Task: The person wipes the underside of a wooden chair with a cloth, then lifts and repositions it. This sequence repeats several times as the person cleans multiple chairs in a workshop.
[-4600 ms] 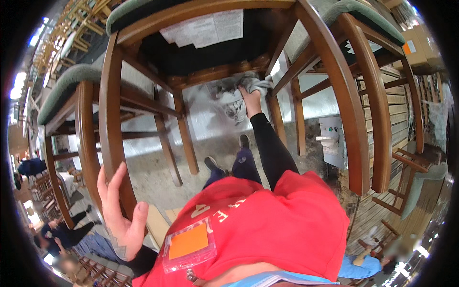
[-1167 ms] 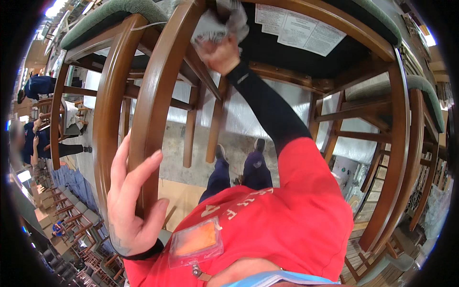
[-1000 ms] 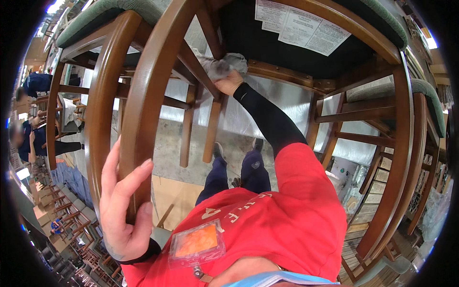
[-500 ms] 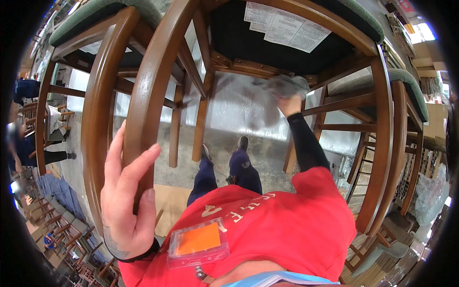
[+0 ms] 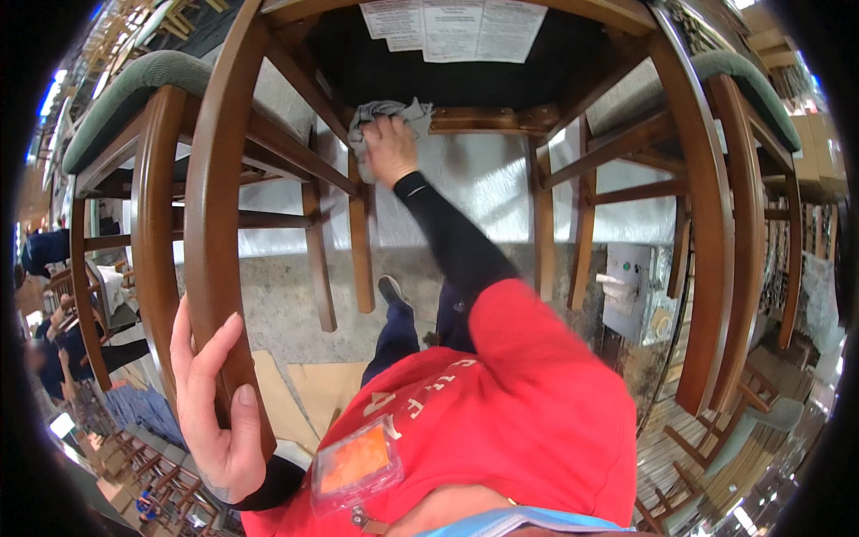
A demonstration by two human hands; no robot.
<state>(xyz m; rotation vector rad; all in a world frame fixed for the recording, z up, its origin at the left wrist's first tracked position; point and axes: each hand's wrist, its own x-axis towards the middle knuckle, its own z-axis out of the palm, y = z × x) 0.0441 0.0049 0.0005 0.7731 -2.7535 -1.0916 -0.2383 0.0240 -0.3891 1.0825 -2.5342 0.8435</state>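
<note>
Before me stands a brown wooden chair (image 5: 215,179), tipped so that the black underside of its seat, with white paper labels (image 5: 456,29), faces me. My left hand (image 5: 217,403) is wrapped round the lower end of its left wooden post. With my right hand (image 5: 390,148) I press a crumpled grey cloth (image 5: 416,114) against the frame at the left inner corner under the seat, where a leg joins the rail. The fingers are bent over the cloth, which partly hides that corner.
Similar chairs with green-grey seats stand close by, one on the left (image 5: 152,89) and another on the right (image 5: 743,98). Behind the legs is a surface covered in plastic sheeting (image 5: 483,192). Flat cardboard (image 5: 327,389) lies on the concrete floor. People (image 5: 67,349) are at the far left.
My right hand has moved with the cloth from the right inner corner of the frame to the left one. My left hand keeps hold of the post, and the view has shifted.
</note>
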